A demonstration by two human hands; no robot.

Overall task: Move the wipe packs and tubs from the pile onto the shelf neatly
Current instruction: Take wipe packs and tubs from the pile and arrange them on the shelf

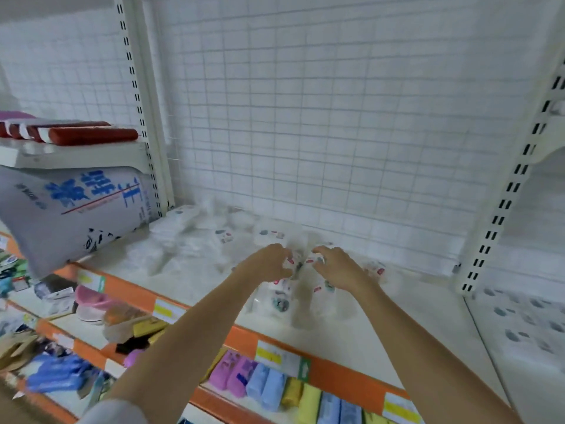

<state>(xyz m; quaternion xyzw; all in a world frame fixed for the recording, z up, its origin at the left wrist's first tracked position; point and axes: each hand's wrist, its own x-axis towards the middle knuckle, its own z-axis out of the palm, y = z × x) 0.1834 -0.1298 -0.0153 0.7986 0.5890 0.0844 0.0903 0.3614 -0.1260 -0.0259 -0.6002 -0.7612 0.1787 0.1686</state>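
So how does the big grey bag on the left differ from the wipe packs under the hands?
The grey bag is far larger than the wipe packs. It leans tilted, untouched; both hands, left hand and right hand, grip the packs. Its print is bold blue; theirs small red and grey. Both rest on the same shelf.

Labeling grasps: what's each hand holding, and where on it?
Left hand and right hand each grip a white wipe pack by its upper end; blur hides whether it's one shared pack.
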